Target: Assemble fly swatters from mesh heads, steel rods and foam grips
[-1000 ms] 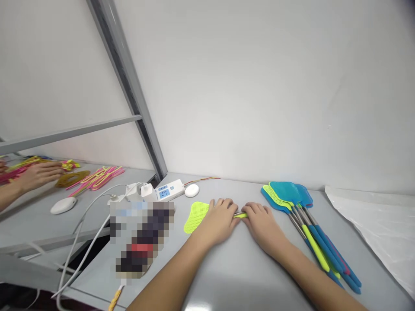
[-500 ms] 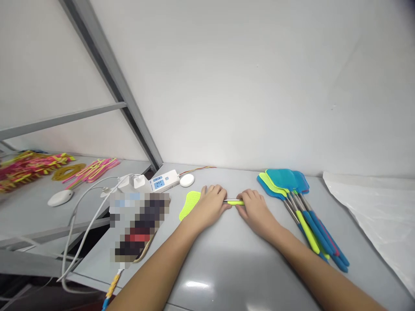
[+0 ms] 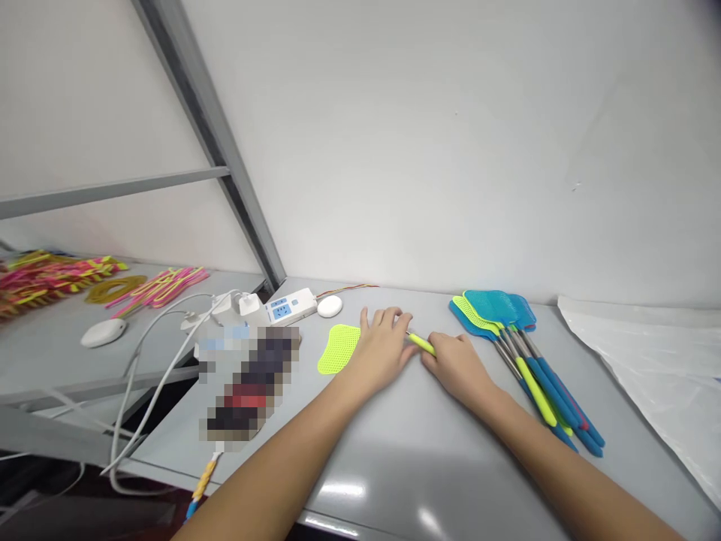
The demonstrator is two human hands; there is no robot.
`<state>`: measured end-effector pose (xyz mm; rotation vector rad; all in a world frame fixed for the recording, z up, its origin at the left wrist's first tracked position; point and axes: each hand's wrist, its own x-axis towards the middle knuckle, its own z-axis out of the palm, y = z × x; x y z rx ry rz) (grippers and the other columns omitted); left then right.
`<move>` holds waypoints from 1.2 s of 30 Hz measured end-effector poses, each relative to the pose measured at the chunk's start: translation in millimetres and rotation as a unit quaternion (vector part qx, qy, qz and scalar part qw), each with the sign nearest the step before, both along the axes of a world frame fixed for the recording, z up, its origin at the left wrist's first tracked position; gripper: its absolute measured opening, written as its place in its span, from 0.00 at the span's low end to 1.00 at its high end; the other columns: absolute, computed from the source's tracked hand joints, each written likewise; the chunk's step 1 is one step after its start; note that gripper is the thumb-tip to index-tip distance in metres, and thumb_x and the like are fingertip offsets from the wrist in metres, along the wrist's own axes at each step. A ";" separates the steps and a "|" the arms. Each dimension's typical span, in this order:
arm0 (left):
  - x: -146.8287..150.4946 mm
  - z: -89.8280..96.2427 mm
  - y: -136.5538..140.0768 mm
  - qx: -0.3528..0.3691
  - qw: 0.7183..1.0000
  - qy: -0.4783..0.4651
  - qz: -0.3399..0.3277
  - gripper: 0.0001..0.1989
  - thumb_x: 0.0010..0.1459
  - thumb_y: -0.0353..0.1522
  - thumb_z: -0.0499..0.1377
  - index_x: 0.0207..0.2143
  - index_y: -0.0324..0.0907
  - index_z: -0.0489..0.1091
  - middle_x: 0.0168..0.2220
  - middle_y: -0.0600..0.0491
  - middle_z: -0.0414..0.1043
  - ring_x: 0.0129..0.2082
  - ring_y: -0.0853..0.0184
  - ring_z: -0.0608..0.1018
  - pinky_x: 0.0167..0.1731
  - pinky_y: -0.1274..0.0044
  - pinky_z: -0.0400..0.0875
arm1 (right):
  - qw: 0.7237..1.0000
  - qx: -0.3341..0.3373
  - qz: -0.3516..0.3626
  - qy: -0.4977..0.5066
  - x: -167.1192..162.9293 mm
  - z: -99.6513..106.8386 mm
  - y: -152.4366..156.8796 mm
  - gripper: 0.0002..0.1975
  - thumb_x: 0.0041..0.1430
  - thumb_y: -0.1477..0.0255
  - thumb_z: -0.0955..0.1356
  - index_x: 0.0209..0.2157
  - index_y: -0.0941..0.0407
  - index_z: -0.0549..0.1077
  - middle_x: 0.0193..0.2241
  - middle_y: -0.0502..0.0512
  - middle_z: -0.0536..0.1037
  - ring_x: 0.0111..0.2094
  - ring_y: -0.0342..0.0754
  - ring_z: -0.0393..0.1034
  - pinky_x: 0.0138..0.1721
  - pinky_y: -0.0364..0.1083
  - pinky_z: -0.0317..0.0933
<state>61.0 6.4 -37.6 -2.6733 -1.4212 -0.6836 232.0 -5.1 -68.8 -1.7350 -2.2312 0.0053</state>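
Observation:
A yellow-green fly swatter with a perforated head (image 3: pixel 339 349) lies on the grey table, its head to the left of my left hand. My left hand (image 3: pixel 381 344) is over its shaft with fingers spread and the thumb apart, touching or just above it; part of the shaft is hidden under the hand. My right hand (image 3: pixel 455 364) is closed around the swatter's yellow-green handle (image 3: pixel 421 344), which slants down to the right. Close by on the right, several fly swatters (image 3: pixel 532 368) with blue or yellow-green handles and metal shafts are piled together.
To the left are a white power strip (image 3: pixel 290 306), a round white disc (image 3: pixel 330 306), a blurred-out phone-like object (image 3: pixel 256 383) and white cables (image 3: pixel 152 391). Pink and yellow cords (image 3: pixel 163 287) lie farther left beyond a metal post (image 3: pixel 225 150). Clear plastic sheeting (image 3: pixel 647 353) covers the right side.
My left hand's fingers have loosened and spread on the shaft. The handle in my right hand now tilts, its right end lower, where it lay level before. The view has shifted slightly.

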 end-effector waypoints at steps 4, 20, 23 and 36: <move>4.9 5.8 -4.3 -0.046 0.992 -0.114 0.026 0.14 0.61 0.43 0.53 0.44 0.44 0.58 0.45 0.49 0.64 0.46 0.60 0.68 0.53 0.60 0.56 | 0.999 -0.013 -0.032 0.006 -1.2 2.5 -3.5 0.11 0.66 0.69 0.58 0.29 0.55 0.63 0.22 0.52 0.72 0.23 0.47 0.65 0.29 0.45 0.46; 24.1 5.9 -20.5 -0.151 0.954 -0.254 -0.058 0.14 0.66 0.40 0.44 0.29 0.43 0.57 0.32 0.53 0.62 0.32 0.66 0.66 0.34 0.73 0.62 | 0.986 0.010 -0.040 0.159 -19.4 14.1 -19.1 0.11 0.66 0.65 0.55 0.35 0.54 0.63 0.30 0.52 0.68 0.24 0.44 0.61 0.23 0.43 0.46; 24.7 4.2 -18.0 -0.160 0.955 -0.247 -0.037 0.15 0.64 0.43 0.46 0.29 0.44 0.56 0.29 0.55 0.63 0.30 0.66 0.66 0.31 0.73 0.61 | 0.991 -0.004 -0.022 0.135 -20.4 16.3 -18.6 0.10 0.66 0.65 0.56 0.35 0.54 0.64 0.33 0.53 0.67 0.24 0.44 0.60 0.23 0.43 0.45; 22.6 -1.4 -11.1 -0.208 0.937 -0.279 -0.025 0.10 0.63 0.42 0.49 0.36 0.45 0.59 0.32 0.55 0.68 0.32 0.67 0.72 0.32 0.74 0.64 | 0.988 -0.041 -0.042 0.146 -15.6 13.7 -16.9 0.08 0.65 0.66 0.58 0.36 0.54 0.61 0.30 0.53 0.72 0.27 0.47 0.67 0.23 0.43 0.44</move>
